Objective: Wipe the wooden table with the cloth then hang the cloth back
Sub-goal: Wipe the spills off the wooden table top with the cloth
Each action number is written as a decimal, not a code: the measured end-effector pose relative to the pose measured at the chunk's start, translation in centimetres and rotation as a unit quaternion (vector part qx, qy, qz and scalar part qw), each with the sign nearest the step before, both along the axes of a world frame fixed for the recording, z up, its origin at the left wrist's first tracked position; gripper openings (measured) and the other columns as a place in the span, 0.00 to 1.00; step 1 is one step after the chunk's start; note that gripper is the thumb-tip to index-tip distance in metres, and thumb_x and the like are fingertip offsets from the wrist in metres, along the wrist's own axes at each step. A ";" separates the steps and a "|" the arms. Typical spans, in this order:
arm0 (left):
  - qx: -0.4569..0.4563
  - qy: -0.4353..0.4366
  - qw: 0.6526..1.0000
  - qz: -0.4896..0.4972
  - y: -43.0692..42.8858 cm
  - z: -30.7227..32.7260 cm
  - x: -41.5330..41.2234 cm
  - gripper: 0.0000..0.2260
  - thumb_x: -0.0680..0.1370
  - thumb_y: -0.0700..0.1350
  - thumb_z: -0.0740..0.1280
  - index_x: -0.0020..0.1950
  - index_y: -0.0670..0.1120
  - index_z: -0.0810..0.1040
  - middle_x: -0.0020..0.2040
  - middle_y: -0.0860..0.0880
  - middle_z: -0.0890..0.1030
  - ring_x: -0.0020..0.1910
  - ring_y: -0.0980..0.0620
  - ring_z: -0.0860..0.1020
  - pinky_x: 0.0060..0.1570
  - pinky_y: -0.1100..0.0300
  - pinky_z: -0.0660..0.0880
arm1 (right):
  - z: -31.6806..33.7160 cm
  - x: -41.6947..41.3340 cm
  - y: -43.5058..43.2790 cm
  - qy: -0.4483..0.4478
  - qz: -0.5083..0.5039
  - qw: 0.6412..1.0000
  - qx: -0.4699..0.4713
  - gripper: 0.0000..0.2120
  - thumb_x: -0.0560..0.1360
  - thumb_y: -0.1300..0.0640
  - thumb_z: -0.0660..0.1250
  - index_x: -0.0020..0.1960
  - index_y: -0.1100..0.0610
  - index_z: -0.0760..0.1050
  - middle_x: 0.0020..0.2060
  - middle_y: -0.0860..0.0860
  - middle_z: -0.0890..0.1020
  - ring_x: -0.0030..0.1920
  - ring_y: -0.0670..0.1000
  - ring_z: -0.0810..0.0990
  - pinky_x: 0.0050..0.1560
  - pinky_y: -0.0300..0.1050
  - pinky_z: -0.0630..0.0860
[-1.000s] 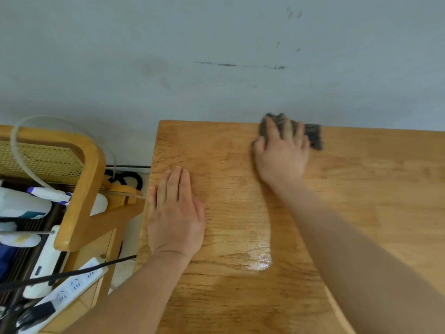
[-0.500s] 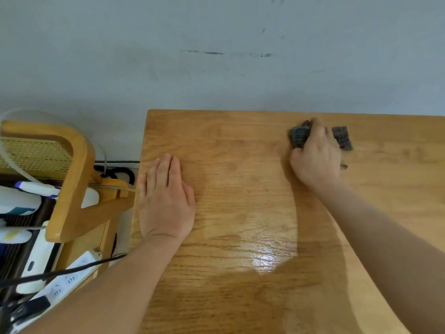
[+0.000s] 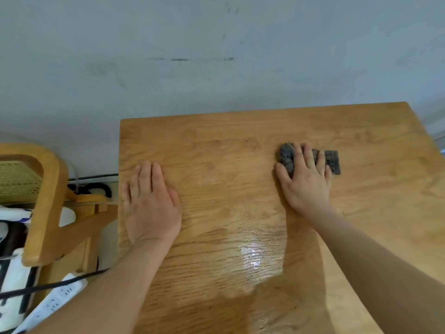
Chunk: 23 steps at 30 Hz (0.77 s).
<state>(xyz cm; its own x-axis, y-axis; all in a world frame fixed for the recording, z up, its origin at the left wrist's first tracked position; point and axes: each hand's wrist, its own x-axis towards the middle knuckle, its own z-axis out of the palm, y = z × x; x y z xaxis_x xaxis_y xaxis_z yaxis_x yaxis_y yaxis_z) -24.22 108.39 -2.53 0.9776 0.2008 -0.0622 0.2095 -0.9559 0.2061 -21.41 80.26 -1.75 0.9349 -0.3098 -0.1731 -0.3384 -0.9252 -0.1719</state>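
This looks like a lived-in room of a home, perhaps a study corner, though the view does not settle which. A plain wooden counter [image 3: 240, 145] with open grain stands pushed against a pale grey painted wall [image 3: 289, 75] that carries dark scuff marks [image 3: 179, 59]. Just beside the counter's left edge is a wooden chair [image 3: 45, 196] with a curved frame and a woven cane back [image 3: 16, 182]. Low at the left lies a white power strip [image 3: 57, 300] with a black cable [image 3: 48, 286] crossing it. A dark cord [image 3: 94, 189] is looped at the foot of the wall.
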 end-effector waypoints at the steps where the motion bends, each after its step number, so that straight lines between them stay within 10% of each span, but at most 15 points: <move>1: 0.001 0.003 1.000 -0.004 0.0 -0.1 0.0 0.24 0.80 0.48 0.53 0.76 0.43 0.61 0.76 0.44 0.61 0.76 0.45 0.56 0.75 0.46 0.50 | -0.1 1.4 0.5 -0.001 -0.057 0.998 0.011 0.33 0.79 0.36 0.50 0.80 0.47 0.48 0.80 0.50 0.50 0.78 0.60 0.43 0.75 0.63 0.44; 12: -0.017 0.008 1.000 -0.017 0.3 -0.1 0.0 0.25 0.79 0.49 0.52 0.76 0.46 0.60 0.77 0.45 0.60 0.76 0.45 0.55 0.74 0.45 0.50 | -0.2 -0.6 11.9 -0.006 0.406 0.914 0.030 0.29 0.80 0.40 0.51 0.79 0.43 0.48 0.79 0.44 0.50 0.79 0.49 0.42 0.76 0.51 0.40; 19: 0.001 0.023 0.999 -0.045 0.3 0.0 0.1 0.24 0.80 0.50 0.52 0.77 0.51 0.57 0.78 0.46 0.58 0.77 0.44 0.52 0.74 0.43 0.51 | -0.7 5.0 5.7 -0.013 0.045 0.999 -0.001 0.31 0.81 0.42 0.50 0.80 0.50 0.45 0.80 0.49 0.48 0.79 0.56 0.42 0.76 0.59 0.43; 23: 0.010 0.017 0.999 -0.043 0.1 -0.1 0.1 0.24 0.80 0.50 0.53 0.77 0.53 0.59 0.77 0.47 0.60 0.77 0.44 0.53 0.74 0.43 0.51 | -1.1 5.4 13.1 -0.025 0.187 0.982 0.023 0.31 0.81 0.40 0.48 0.80 0.48 0.45 0.80 0.49 0.48 0.78 0.57 0.41 0.76 0.60 0.42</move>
